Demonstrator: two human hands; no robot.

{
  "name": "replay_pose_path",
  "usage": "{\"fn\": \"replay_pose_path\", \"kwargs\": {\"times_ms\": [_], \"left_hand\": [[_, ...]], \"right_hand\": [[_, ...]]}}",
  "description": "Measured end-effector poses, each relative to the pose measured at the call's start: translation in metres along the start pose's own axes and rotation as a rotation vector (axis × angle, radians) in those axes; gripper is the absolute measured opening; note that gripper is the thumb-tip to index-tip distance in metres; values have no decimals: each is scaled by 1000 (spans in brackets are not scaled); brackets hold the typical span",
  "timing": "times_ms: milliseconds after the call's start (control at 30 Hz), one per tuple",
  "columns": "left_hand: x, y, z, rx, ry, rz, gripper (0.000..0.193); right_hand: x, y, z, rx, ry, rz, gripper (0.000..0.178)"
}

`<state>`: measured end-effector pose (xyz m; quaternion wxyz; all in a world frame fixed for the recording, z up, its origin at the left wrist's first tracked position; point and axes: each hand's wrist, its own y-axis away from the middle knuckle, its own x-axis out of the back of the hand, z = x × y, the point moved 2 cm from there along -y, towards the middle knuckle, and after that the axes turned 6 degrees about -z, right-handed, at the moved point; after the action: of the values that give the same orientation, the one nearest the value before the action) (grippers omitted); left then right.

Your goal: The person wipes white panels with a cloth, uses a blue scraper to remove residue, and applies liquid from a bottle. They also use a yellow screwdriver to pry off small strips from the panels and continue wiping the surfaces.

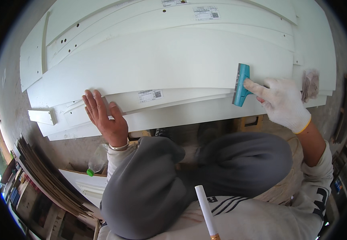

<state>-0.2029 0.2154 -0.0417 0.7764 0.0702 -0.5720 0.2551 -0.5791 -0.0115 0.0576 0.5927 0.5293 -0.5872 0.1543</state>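
Note:
My left hand (106, 119), bare and with a bracelet at the wrist, lies with its fingers stretched out on the near edge of a long white panel (165, 60). In a white knit glove, my right hand (284, 102) grips a teal scraper (242, 85) at the panel's right end. The scraper's blade side faces left, over the near edge of the panel. Below that edge, a lower white board carries a printed label (150, 95). Some of the gloved fingers are hidden under the hand.
More white boards with drilled holes (78, 25) lie stacked behind. A crumpled cloth (310, 85) rests at the right, a small white block (42, 117) at the left. Leaning dark sheets (47, 180) and a green-capped bottle (96, 161) are lower left. A cigarette (206, 210) shows at the bottom.

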Motion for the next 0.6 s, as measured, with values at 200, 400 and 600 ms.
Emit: {"fn": "replay_pose_path", "kwargs": {"times_ms": [200, 400, 600], "left_hand": [[7, 3, -5, 13, 35, -12, 58], [7, 3, -9, -22, 156, -33, 58], [27, 6, -26, -42, 177, -122, 58]], "right_hand": [[12, -62, -64, 77, 81, -36, 55], [29, -144, -134, 115, 137, -130, 49], [61, -145, -131, 191, -129, 421, 54]]}}
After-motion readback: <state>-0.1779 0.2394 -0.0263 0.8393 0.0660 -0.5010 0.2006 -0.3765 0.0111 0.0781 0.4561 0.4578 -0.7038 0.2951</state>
